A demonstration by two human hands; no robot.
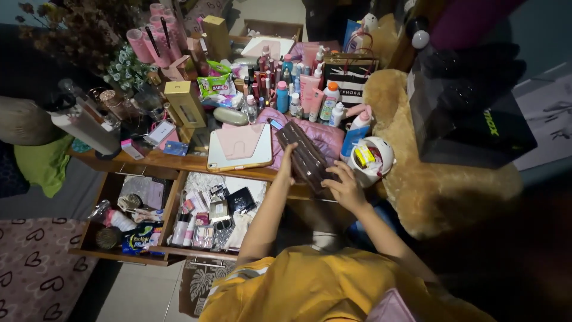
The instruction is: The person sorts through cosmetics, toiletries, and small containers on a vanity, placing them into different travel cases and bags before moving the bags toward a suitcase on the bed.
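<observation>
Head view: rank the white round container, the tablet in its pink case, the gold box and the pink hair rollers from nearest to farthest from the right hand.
From the right hand, which rests on the dark brown pouch:
1. White round container, just right of the hand.
2. Tablet in its pink case, to the left on the desk edge.
3. Gold box, farther left and back.
4. Pink hair rollers, far back left.

You have little free room: bottles (310,89) crowd the worktop (179,160) at upper centre, the tablet (239,149) blocks the left, and open drawers (179,253) lie below.
</observation>
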